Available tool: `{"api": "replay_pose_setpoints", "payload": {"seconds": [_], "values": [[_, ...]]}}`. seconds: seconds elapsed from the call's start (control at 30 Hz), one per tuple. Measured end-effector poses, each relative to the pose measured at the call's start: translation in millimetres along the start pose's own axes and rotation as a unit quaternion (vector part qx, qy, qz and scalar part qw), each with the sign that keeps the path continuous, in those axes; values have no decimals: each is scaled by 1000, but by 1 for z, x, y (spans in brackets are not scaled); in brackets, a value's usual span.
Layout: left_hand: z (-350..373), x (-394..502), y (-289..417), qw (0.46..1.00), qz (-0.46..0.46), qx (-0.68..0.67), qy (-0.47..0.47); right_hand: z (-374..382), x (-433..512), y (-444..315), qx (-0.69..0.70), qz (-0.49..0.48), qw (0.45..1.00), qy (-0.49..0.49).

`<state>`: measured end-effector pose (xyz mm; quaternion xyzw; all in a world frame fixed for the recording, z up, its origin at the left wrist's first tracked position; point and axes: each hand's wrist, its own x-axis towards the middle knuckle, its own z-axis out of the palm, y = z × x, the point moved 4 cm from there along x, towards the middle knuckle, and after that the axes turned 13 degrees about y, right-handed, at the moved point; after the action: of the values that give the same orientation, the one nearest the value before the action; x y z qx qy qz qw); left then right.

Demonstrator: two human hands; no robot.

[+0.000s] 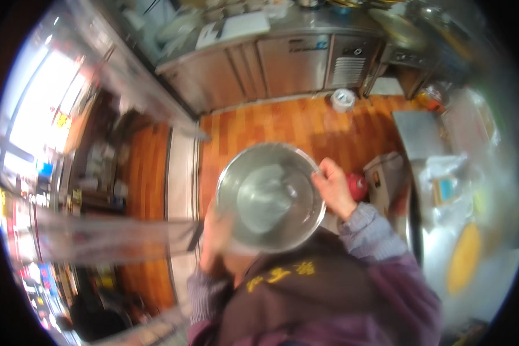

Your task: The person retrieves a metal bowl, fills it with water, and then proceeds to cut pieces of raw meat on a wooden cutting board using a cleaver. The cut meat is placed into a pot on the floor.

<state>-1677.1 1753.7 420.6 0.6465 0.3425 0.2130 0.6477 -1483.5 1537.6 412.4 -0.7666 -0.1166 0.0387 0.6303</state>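
Observation:
A wide stainless steel bowl (264,199) is held up in front of my apron, over the wood-patterned floor. My right hand (334,187) grips its rim on the right, with the thumb over the edge. At the bowl's left side my left hand (218,233) is blurred and rests against the outer wall; its fingers are partly hidden behind the bowl. The inside of the bowl is shiny, and I cannot tell whether it has liquid in it.
A steel counter (294,65) runs along the far side, bearing a white cutting board (245,26). A white bucket (343,100) stands on the floor before it. Clear strip curtains (125,240) hang at left. To the right are a red object (357,186) and a steel worktop (437,246).

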Motion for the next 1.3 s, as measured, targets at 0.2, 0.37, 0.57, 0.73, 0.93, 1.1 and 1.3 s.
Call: {"api": "replay_pose_setpoints", "payload": {"seconds": [0.2,0.37,0.57,0.73,0.93,1.1,1.3], "values": [[47,143,60,992,95,49,-72,30,124,-7,2,40,997,64],[114,257,98,988,102,32,-109,27,223,-7,21,52,989,136],[240,388,118,962,104,46,-249,-20,308,11,34,89,963,251],[382,431,141,937,101,67,-327,-94,358,22,-40,96,919,381],[556,442,137,881,71,47,-465,-198,396,61,-2,64,864,499],[692,447,124,835,172,150,-500,-283,419,89,-13,123,819,560],[851,427,116,771,212,174,-575,-381,443,130,-12,142,743,654]]}}
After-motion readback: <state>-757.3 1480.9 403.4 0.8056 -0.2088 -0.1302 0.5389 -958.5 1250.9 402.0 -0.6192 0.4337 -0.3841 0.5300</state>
